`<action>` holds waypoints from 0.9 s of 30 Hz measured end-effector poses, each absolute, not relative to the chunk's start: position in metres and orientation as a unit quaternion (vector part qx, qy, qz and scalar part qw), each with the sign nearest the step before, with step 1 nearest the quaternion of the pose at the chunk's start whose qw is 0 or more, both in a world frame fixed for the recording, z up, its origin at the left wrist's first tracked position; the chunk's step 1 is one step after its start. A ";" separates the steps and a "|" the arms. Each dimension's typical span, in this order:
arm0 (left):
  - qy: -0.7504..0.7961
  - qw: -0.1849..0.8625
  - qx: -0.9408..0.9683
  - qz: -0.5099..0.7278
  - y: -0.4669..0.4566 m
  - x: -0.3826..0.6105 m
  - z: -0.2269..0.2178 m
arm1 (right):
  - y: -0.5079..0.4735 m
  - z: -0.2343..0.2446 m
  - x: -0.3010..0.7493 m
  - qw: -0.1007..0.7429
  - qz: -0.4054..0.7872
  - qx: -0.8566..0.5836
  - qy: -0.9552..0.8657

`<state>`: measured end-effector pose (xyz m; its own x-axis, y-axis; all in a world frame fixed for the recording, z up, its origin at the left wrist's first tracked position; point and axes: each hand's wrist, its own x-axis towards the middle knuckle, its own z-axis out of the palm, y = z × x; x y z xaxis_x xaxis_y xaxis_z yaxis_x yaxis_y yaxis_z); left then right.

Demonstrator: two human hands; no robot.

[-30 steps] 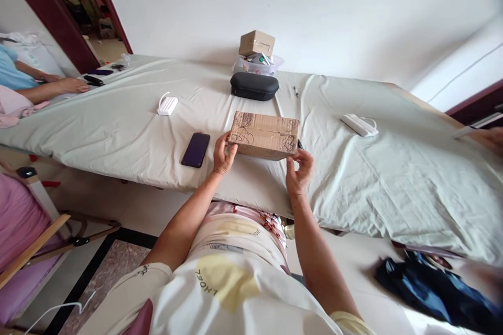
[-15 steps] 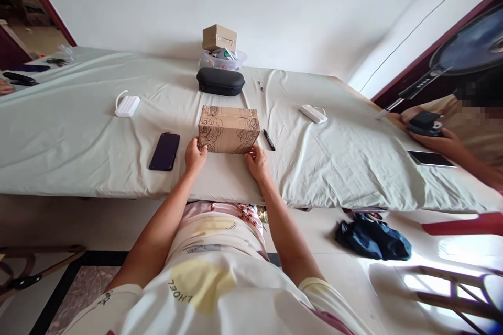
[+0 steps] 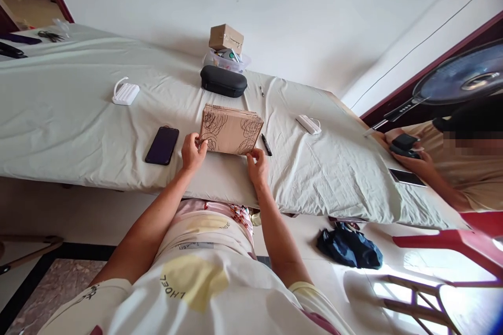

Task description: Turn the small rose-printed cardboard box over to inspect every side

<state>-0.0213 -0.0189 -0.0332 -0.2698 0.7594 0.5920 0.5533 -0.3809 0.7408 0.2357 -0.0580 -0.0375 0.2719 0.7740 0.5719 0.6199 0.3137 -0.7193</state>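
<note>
Between my hands is a cardboard box (image 3: 230, 130) with black scribbled swirls at the corners of the face turned to me. My left hand (image 3: 193, 152) grips its lower left corner, thumb on the front. At the lower right corner my right hand (image 3: 257, 166) is closed on the edge; the fingers behind are partly hidden. A black marker (image 3: 266, 144) lies just right of the box. Left of my left hand a dark smartphone (image 3: 162, 145) lies flat on the cloth.
Behind the box sit a black zip case (image 3: 223, 81) and a plastic basket (image 3: 239, 65) topped by a small carton (image 3: 226, 37). White devices with loops (image 3: 126, 94) lie left and right. At the right, a person holds a dark object (image 3: 404, 144) near a fan (image 3: 463, 76).
The box has tipped back towards me, so its scribbled face shows larger and its top narrower. Both hands have stayed on its lower corners. My view has turned slightly.
</note>
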 end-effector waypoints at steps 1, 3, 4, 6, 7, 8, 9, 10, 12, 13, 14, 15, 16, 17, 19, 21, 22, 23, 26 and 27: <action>0.534 0.078 0.593 0.598 -0.020 -0.021 -0.031 | -0.060 -0.034 0.235 0.573 0.064 -0.563 -0.593; 0.502 0.058 0.589 0.630 -0.024 -0.020 -0.028 | -0.063 -0.028 0.233 0.611 0.052 -0.533 -0.583; 0.487 0.048 0.591 0.642 -0.025 -0.020 -0.026 | -0.065 -0.026 0.232 0.619 0.047 -0.524 -0.583; 0.459 0.029 0.598 0.656 -0.028 -0.020 -0.023 | -0.067 -0.022 0.231 0.621 0.037 -0.512 -0.592; 0.448 0.023 0.603 0.660 -0.029 -0.020 -0.022 | -0.068 -0.021 0.231 0.619 0.030 -0.510 -0.596; 0.441 0.019 0.609 0.659 -0.030 -0.020 -0.022 | -0.068 -0.021 0.231 0.618 0.022 -0.508 -0.600; 0.436 0.019 0.616 0.655 -0.030 -0.020 -0.021 | -0.068 -0.020 0.231 0.616 0.017 -0.506 -0.603; 0.436 0.022 0.622 0.650 -0.030 -0.020 -0.021 | -0.068 -0.020 0.232 0.615 0.016 -0.504 -0.606; 0.442 0.028 0.632 0.636 -0.029 -0.020 -0.022 | -0.067 -0.021 0.232 0.608 0.029 -0.503 -0.614; 0.446 0.030 0.636 0.629 -0.028 -0.020 -0.023 | -0.067 -0.022 0.232 0.601 0.041 -0.503 -0.619; 0.449 0.032 0.638 0.624 -0.027 -0.020 -0.024 | -0.067 -0.022 0.232 0.595 0.054 -0.504 -0.624; 0.452 0.034 0.641 0.619 -0.026 -0.020 -0.025 | -0.066 -0.022 0.232 0.589 0.066 -0.506 -0.627; 0.455 0.037 0.643 0.614 -0.025 -0.020 -0.026 | -0.066 -0.023 0.233 0.585 0.075 -0.507 -0.629; 0.459 0.041 0.645 0.610 -0.024 -0.020 -0.027 | -0.067 -0.023 0.233 0.582 0.080 -0.507 -0.630; 0.467 0.049 0.645 0.603 -0.023 -0.019 -0.029 | -0.067 -0.023 0.233 0.582 0.084 -0.503 -0.634; 0.475 0.054 0.643 0.598 -0.022 -0.019 -0.031 | -0.069 -0.023 0.231 0.580 0.093 -0.489 -0.645; 0.479 0.056 0.643 0.595 -0.021 -0.018 -0.032 | -0.070 -0.024 0.229 0.578 0.101 -0.479 -0.653; 0.484 0.059 0.644 0.589 -0.021 -0.018 -0.033 | -0.071 -0.024 0.227 0.575 0.109 -0.469 -0.662; 0.499 0.070 0.652 0.567 -0.022 -0.016 -0.033 | -0.076 -0.023 0.220 0.550 0.124 -0.445 -0.696; 0.501 0.070 0.656 0.560 -0.023 -0.016 -0.033 | -0.078 -0.023 0.217 0.536 0.123 -0.438 -0.711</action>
<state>-0.0157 -0.0228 -0.0327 -0.1291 0.7358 0.6647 0.5785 -0.4886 0.6532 0.2174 -0.0782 -0.0230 -0.0421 0.7547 0.6547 0.4903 0.5866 -0.6446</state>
